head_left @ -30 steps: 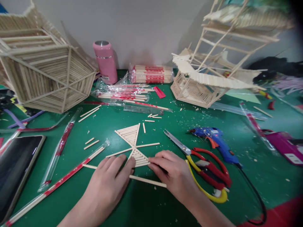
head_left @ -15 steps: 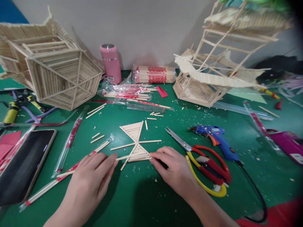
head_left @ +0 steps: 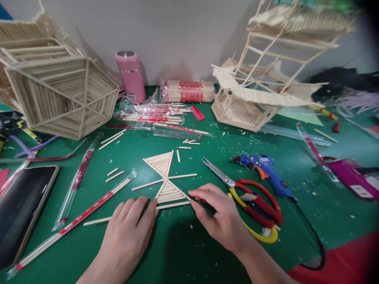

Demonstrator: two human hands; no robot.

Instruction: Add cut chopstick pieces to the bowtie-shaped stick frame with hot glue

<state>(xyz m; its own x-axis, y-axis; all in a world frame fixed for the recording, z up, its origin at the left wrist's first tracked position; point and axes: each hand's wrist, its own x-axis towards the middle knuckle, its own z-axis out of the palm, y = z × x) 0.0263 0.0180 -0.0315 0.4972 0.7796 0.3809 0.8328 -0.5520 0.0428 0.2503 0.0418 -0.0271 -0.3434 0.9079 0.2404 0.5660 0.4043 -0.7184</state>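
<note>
On the green tabletop (head_left: 189,256), a flat panel of wooden sticks (head_left: 164,180) lies just ahead of both hands, and it looks about a third filled. Its spokes cross at a hub; the wedge toward 12 o'clock is packed with short sticks laid side by side, and the wedge toward 6 o'clock is nearly packed too, while the sectors toward 3 and 9 o'clock hold only bare spokes. The left hand (head_left: 127,232) lies flat, fingers extended and holding nothing, its fingertips touching the near left corner of the lower wedge, where a long loose stick (head_left: 130,215) runs along the wedge's bottom edge and out toward 8 o'clock. The right hand (head_left: 217,219) has its grip pinched lightly at the wedge's right corner (whether it actually holds a stick end there, I cannot tell). By my judgement, the lower wedge is being closed off, and the side sectors remain to be filled. Scissors (head_left: 251,199) lie just right of the right hand, a blue glue gun (head_left: 266,173) farther toward 2 o'clock.
</note>
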